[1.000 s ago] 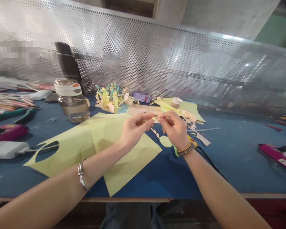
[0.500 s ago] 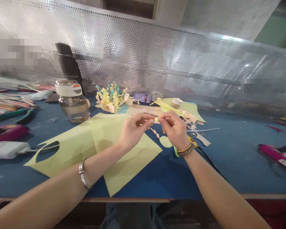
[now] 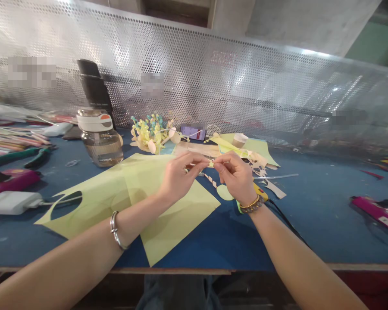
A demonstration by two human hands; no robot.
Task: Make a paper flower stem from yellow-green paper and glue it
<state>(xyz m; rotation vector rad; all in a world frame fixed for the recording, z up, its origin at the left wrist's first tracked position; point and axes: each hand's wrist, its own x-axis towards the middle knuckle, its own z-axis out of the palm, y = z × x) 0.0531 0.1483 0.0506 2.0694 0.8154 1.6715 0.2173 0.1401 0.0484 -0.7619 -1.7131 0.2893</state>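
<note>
Piece [image 3: 211, 164], tiny and pale yellow, held up above the blue tabletop [image 3: 310, 206] in the narrow gap between the two hands; exact shape too small to tell. Thumb and forefinger of the left hand [image 3: 179, 174] pinched together on one side of it; thumb and forefinger of the right hand [image 3: 234, 174] likewise, seemingly on the other edge, with the remaining fingers curled inward. Best handled, most likely, with a light, even pinch: too hard, and a risk of creasing; too slack, and a risk of dropping it among the scraps. Better to steady with one hand and shape with the other than to tug with both at once. Turn the piece rather than the elbows, for less tremble.

Just below the fingers, a striped strip [image 3: 211, 181] and a pale green disc [image 3: 225, 192], both safest left undisturbed. Beside the right wrist, a yellow-bodied tool [image 3: 261, 192] with a black cord; hot or cold, impossible to tell, so mind the beaded bracelet [image 3: 254, 206] near it. Beneath the left forearm, yellow-green sheets [image 3: 177, 215]; avoid leaning weight there. Farther back, a yellow-and-blue cluster [image 3: 150, 133] and an upright bottle [image 3: 101, 150], well apart from the work.
</note>
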